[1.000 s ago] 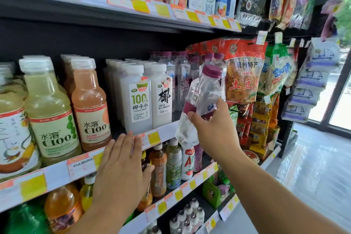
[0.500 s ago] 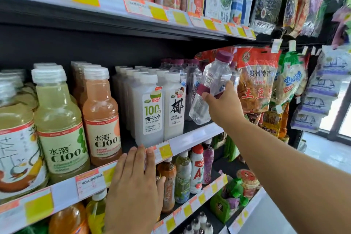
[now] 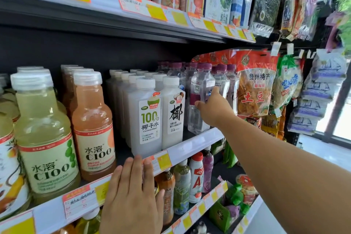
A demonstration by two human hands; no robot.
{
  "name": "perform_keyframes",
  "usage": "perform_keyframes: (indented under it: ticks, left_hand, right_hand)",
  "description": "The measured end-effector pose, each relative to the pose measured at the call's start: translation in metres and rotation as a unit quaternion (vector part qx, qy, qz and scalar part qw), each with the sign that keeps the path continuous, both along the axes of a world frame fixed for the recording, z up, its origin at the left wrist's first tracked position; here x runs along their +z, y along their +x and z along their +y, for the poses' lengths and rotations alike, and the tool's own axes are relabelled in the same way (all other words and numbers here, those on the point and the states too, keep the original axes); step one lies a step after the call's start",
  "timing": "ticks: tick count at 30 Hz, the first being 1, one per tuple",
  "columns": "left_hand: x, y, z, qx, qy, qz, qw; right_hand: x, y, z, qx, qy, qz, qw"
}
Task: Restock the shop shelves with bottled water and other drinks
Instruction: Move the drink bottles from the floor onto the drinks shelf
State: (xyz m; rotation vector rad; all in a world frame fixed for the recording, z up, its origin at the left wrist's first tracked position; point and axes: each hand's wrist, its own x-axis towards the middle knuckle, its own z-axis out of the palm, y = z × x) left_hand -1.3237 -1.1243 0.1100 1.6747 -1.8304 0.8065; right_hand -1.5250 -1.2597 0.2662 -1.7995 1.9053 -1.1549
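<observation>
Water bottle (image 3: 199, 100), clear with a purple cap, is gripped at its middle by the right hand (image 3: 212, 108) and stands at the front of the middle shelf (image 3: 197, 143), just beside the white coconut water bottles (image 3: 150, 118) and in front of a row of like bottles. The left hand (image 3: 133, 195) is laid flat, fingers straight, on the shelf's price strip.

Clear water btl (image 3: 199, 100), purple cap & label, near upright on shelf edge (image 3: 197, 143) beside coconut-water btls (image 3: 150, 118).
</observation>
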Motion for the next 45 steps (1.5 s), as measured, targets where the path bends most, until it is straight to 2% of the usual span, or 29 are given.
perform_keyframes:
  ticks: [12, 18, 28, 31, 35, 39, 42, 45]
  left_hand:
    - [0.000, 0.000, -0.002, 0.009, 0.008, -0.015, 1.000]
    - [-0.001, 0.001, -0.001, 0.016, 0.027, -0.024, 0.999]
    - [0.006, 0.000, 0.006, -0.006, 0.052, -0.016, 0.999]
    - [0.011, 0.001, 0.013, -0.013, 0.072, -0.005, 0.997]
    - [0.017, -0.002, 0.018, -0.001, 0.095, -0.007, 0.995]
    - [0.016, -0.005, 0.018, 0.015, 0.097, -0.017, 0.995]
    - [0.015, -0.007, 0.016, 0.031, 0.103, -0.028, 0.994]
    - [0.013, -0.013, 0.020, 0.041, 0.102, -0.016, 0.994]
  right_hand:
    - [0.003, 0.001, -0.012, -0.067, 0.023, 0.062, 0.996]
    - [-0.008, 0.005, -0.012, -0.088, 0.005, 0.114, 0.990]
    - [-0.012, 0.005, -0.005, -0.087, -0.006, 0.090, 0.992]
    - [-0.024, 0.003, 0.015, -0.086, -0.057, 0.070, 0.992]
    - [-0.085, -0.015, 0.050, -0.056, -0.125, 0.063, 0.989]
    - [-0.190, -0.053, 0.087, -0.096, -0.078, 0.090, 0.988]
    - [-0.271, -0.083, 0.118, -0.117, 0.050, 0.100, 0.987]
    - [-0.345, -0.110, 0.146, -0.125, 0.235, 0.118, 0.957]
